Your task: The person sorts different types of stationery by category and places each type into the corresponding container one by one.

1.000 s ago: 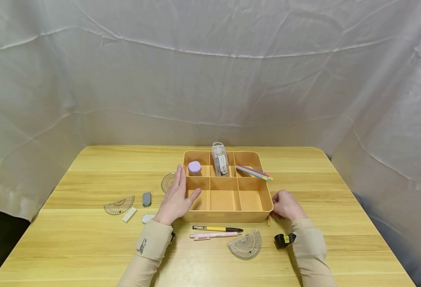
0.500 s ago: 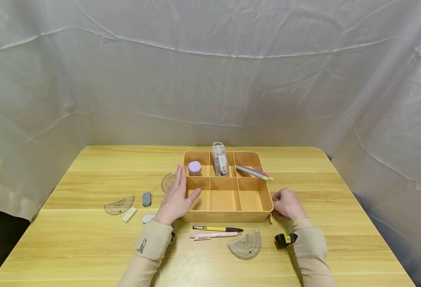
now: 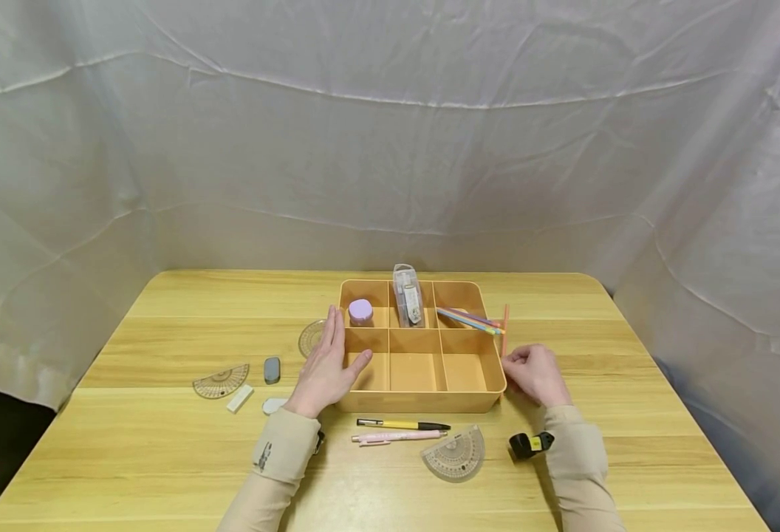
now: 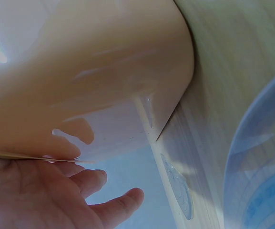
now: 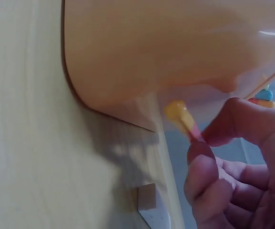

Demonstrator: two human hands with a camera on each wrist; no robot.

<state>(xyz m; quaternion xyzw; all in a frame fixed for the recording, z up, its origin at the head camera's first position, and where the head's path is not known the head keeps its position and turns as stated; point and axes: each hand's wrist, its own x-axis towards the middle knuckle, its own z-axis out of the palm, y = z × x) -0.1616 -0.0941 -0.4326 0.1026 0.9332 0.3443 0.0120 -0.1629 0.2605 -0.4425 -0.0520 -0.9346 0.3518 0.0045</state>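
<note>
My right hand [image 3: 533,373] pinches a thin red stick [image 3: 506,329] beside the right wall of the orange six-compartment box [image 3: 423,401]. In the right wrist view its yellow end [image 5: 179,113] pokes out between thumb and fingers. My left hand [image 3: 326,369] lies along the box's left wall, fingers straight and thumb over the near-left compartment. A purple-lidded jar [image 3: 360,310] stands in the far-left compartment. Clear plastic packaging [image 3: 408,295] leans upright in the far-middle one. Several thin coloured sticks [image 3: 470,320] rest across the far-right compartment, their ends over the rim.
In front of the box lie a yellow pen [image 3: 399,424], a pink pen [image 3: 397,437] and a clear protractor [image 3: 456,454]. To the left are another protractor [image 3: 221,381], a white eraser [image 3: 240,398] and a grey oval piece [image 3: 272,369]. A third protractor [image 3: 311,337] lies partly behind the left hand.
My right hand has shifted slightly away from me along the box's side. The stick's end no longer shows below the hand; its red length now shows above it. My left hand stays put.
</note>
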